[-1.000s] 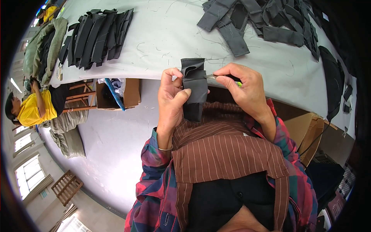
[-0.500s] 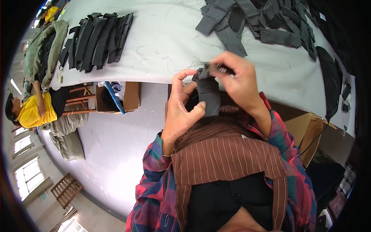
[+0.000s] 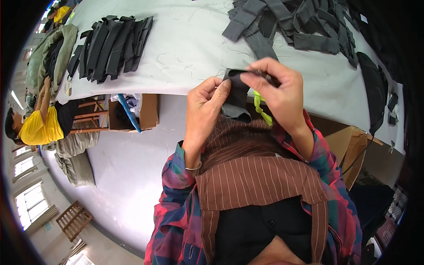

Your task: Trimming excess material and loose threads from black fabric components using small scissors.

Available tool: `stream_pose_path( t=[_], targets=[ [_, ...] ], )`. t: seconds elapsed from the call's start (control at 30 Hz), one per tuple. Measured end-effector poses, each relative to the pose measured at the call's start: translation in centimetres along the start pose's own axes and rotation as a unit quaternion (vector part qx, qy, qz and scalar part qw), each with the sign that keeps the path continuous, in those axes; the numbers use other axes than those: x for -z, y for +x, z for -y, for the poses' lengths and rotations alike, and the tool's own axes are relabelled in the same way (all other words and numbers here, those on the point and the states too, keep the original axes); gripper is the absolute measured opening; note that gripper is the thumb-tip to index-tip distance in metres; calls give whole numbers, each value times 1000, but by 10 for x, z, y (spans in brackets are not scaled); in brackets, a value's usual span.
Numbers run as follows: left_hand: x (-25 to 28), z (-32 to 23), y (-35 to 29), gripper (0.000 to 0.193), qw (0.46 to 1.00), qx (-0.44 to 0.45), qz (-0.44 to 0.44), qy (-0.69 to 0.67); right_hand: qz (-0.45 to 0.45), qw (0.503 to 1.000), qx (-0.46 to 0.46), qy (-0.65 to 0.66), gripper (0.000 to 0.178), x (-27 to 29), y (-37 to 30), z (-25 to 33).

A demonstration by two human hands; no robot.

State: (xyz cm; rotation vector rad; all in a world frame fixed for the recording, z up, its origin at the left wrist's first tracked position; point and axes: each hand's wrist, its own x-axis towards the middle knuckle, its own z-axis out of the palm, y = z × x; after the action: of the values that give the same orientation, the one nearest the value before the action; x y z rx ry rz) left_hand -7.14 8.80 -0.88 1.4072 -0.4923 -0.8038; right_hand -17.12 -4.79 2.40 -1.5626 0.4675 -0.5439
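Observation:
Over the near table edge, a dark grey fabric strip (image 3: 236, 100) hangs between my hands, its upper edge folded. My left hand (image 3: 203, 110) pinches it by the upper left side, thumb on top. My right hand (image 3: 285, 97) is closed at the strip's upper right, with the thumb at the fabric edge. Inside its fingers sits a small dark tool (image 3: 273, 81), mostly hidden, so its kind is unclear. A knotted neon yellow-green tie (image 3: 263, 110) dangles below that hand.
On the pale table (image 3: 176, 57) lie a row of dark strips (image 3: 115, 48) at left and a loose heap (image 3: 304, 26) at far right. Loose threads are scattered about. A cardboard box (image 3: 150, 112) stands below at left. A person in yellow (image 3: 44, 126) works farther left.
My left thumb has moved up onto the strip's top edge. The strip has turned and its upper edge has opened out. My right hand has shifted slightly right, and the neon tie has come into sight.

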Motion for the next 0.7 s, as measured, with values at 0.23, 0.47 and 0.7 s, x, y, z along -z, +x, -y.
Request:
stream_pose_path(
  t=[0.23,0.47,0.7],
  targets=[
    [-1,2,-6,20,992,-3,-62,-113,25,959,209,-192,32,-6,-16,-29],
    [-2,-5,-8,15,992,31,-70,-102,58,968,181,-162,26,-2,-11,-27],
    [9,-3,-9,14,992,32,-96,-72,38,921,253,-294,27,29,-1,-10]
  ],
)
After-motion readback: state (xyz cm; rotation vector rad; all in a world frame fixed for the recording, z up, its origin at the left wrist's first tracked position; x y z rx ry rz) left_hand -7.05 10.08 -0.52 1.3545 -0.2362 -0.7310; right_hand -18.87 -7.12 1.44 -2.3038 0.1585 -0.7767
